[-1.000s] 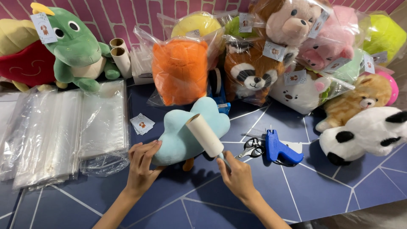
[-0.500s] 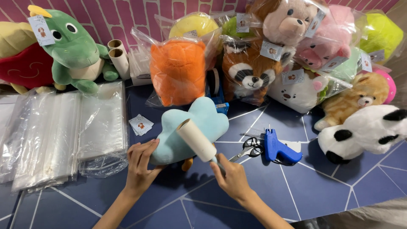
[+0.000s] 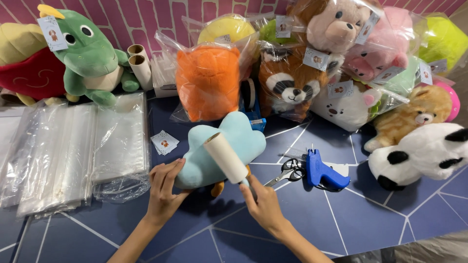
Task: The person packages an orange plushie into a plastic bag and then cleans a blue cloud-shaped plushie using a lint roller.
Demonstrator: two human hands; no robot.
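Gripping the lint roller by its handle, the right hand angles its long axis up-left across the light blue plush; the left hand, fingers closed, steadies the plush's near-left edge.

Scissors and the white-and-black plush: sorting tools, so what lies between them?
In the head view, a blue tagging gun lies between the scissors and the white-and-black plush.
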